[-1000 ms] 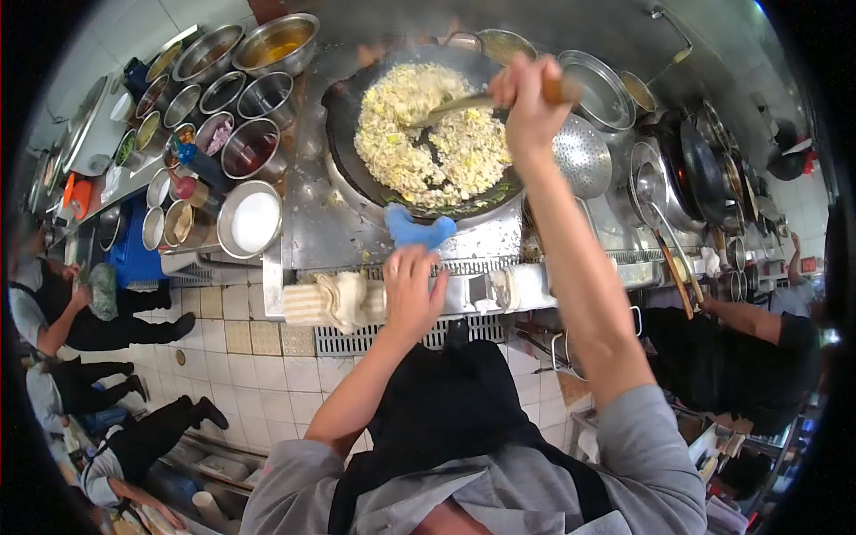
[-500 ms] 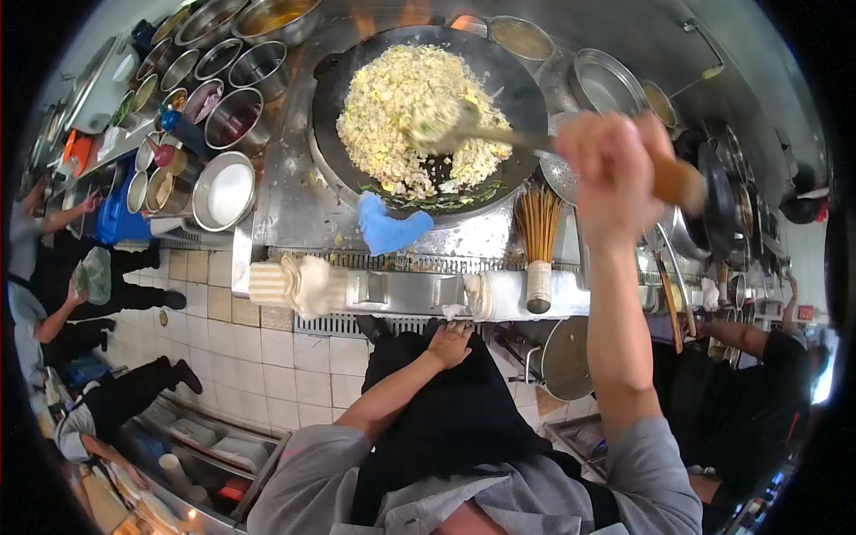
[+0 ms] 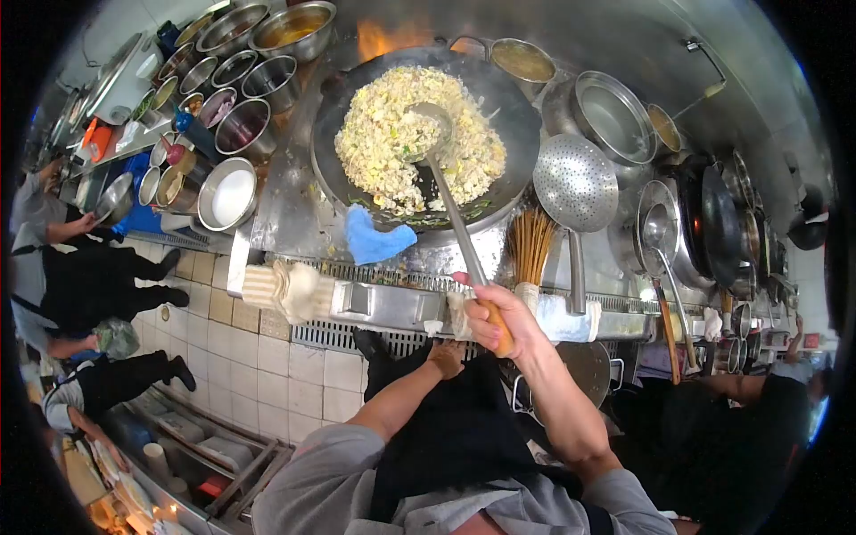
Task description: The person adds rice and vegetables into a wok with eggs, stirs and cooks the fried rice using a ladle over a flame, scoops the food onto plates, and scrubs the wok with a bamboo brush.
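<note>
Steel bowl (image 3: pixel 114 198) at far left, in the hand of another person (image 3: pixel 62 267). Next, small metal pots and a bowl of white contents (image 3: pixel 227 194) on the side counter. Striped cloth (image 3: pixel 290 292) on the stove's front ledge; blue cloth (image 3: pixel 379 239) against the near edge of the wok (image 3: pixel 524 134). Flame (image 3: pixel 388 37) behind the wok. Rice mixture (image 3: pixel 379 138), flecked yellow and green, heaped inside, bare dark metal around it. Left hand (image 3: pixel 446 358) low, at the front of the black apron, near the ledge; cannot tell how its fingers are set or whether they hold anything. Ladle (image 3: pixel 456 212) slants down toward the wearer, its bowl in the rice. Right hand (image 3: pixel 504 321) wraps its wooden grip, fingers curled round it; ladle bowl and rice lie beyond the fingers, well apart from them. Right of the wok: bamboo brush (image 3: pixel 532 245), bristles up, then perforated skimmer (image 3: pixel 577 183), handle toward the ledge.
</note>
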The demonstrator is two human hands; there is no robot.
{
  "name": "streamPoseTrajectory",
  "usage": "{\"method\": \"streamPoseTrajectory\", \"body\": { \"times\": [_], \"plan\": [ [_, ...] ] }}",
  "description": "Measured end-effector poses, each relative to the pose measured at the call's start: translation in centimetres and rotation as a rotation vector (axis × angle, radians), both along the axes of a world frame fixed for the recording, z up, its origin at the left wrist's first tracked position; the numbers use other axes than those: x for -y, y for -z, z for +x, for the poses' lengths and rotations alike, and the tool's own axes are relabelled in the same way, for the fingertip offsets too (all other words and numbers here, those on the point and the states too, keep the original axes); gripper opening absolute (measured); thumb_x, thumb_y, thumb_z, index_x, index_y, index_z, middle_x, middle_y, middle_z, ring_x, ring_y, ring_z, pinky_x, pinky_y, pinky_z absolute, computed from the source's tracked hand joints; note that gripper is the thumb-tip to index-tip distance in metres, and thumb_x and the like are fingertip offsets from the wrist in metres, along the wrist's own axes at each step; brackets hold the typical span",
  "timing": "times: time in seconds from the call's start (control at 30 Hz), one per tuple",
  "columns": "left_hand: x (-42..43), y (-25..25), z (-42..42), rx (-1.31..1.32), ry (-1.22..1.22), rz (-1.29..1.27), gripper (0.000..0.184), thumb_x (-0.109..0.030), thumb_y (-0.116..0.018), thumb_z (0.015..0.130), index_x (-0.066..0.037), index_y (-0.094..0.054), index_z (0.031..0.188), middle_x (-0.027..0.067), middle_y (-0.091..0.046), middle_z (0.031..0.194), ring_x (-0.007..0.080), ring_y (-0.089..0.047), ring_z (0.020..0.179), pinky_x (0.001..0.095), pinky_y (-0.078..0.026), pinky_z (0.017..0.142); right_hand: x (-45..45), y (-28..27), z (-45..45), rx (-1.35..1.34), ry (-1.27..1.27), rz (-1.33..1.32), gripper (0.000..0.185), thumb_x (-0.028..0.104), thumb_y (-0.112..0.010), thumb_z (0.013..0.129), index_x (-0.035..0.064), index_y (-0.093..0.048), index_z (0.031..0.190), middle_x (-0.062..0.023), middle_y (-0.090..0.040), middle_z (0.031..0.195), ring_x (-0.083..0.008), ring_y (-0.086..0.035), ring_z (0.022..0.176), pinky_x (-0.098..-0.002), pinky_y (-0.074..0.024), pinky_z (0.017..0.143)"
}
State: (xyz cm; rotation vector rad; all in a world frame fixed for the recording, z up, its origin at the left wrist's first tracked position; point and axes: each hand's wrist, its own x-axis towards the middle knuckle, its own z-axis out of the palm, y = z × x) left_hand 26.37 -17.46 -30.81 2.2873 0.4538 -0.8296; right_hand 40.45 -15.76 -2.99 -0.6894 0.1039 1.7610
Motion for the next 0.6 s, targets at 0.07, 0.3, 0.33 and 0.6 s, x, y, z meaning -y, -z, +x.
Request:
{"method": "streamPoseTrajectory", "body": {
  "times": [0.07, 0.3, 0.33, 0.6],
  "plan": [
    [0.6, 2.6, -0.1, 0.072, 0.003, 0.016, 0.089, -0.041, -0.063, 0.090, -0.005, -0.017, 0.156, 0.0131, -0.014, 0.164, 0.0329, -0.013, 0.152, 0.0594, -0.012, 0.119, -0.6, -5.4, -0.4, 0.436, -0.088, -0.107, 0.047, 0.016, -0.057, 0.096, 0.0050, -0.044, 0.139, -0.0023, -0.050, 0.068, -0.0112, -0.043, 0.040, -0.0277, -0.0391, 0.035],
    [0.9, 2.0, -0.4, 0.129, -0.006, 0.083, 0.091, -0.041, -0.063, 0.090, -0.002, -0.016, 0.156, 0.0163, -0.013, 0.164, 0.0379, -0.012, 0.151, 0.0613, -0.014, 0.118, 4.6, 2.9, -3.1, 1.393, -0.208, -0.086, 0.070, 0.006, -0.058, 0.095, 0.0047, -0.022, 0.155, 0.0005, -0.052, 0.063, -0.0078, -0.049, 0.047, -0.0244, -0.0399, 0.041],
    [0.8, 0.8, -0.4, 0.100, -0.046, 0.031, 0.090, -0.041, -0.063, 0.090, -0.002, -0.016, 0.156, 0.0165, -0.013, 0.164, 0.0382, -0.012, 0.151, 0.0608, -0.015, 0.118, 5.0, 6.5, -3.3, 1.402, -0.164, -0.061, 0.071, 0.006, -0.058, 0.095, 0.0056, -0.020, 0.156, 0.0000, -0.053, 0.064, -0.0073, -0.048, 0.047, -0.0246, -0.0396, 0.041],
    [-4.5, -22.6, -7.0, 0.959, -0.597, -0.200, 0.028, -0.019, -0.071, 0.087, 0.000, -0.069, 0.107, 0.0188, -0.071, 0.106, 0.0342, -0.067, 0.104, 0.0430, -0.051, 0.094, -5.3, -2.9, 1.2, 1.447, 0.027, -0.058, 0.078, 0.007, -0.057, 0.096, 0.0196, -0.013, 0.159, 0.0017, -0.049, 0.057, -0.0081, -0.044, 0.041, -0.0261, -0.0386, 0.037]
  ]
}}
